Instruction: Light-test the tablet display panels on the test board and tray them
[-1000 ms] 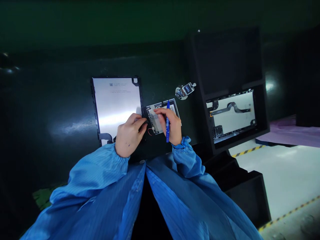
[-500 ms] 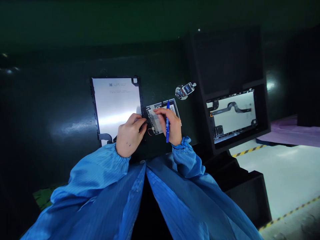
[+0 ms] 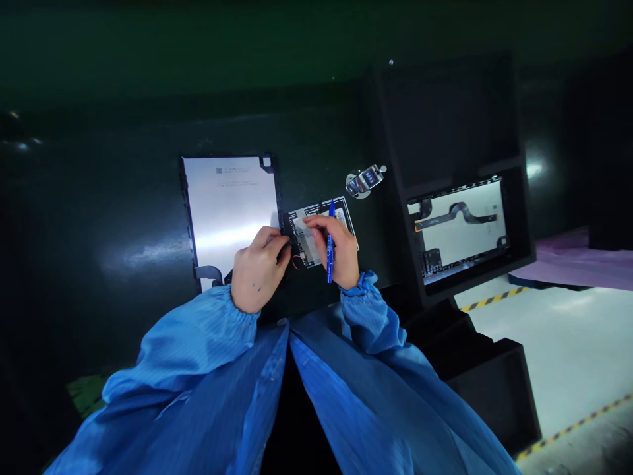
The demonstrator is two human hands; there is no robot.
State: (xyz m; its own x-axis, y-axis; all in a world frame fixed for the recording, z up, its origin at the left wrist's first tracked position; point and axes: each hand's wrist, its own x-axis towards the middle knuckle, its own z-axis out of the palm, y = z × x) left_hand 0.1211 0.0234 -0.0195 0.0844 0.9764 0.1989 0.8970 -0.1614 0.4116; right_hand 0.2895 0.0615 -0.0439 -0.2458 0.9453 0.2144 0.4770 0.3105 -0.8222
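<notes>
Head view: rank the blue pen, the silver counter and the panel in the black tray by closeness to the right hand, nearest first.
1. Blue pen: held in the right hand itself.
2. Silver counter: on the table just beyond the hand, slightly to its right.
3. Panel in the black tray: farthest, well off to the right.

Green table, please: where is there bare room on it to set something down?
Bare stretches lie left of the display panel on the green table and behind it. It is crowded around the circuit board, where the left hand and right hand with the blue pen meet.
</notes>
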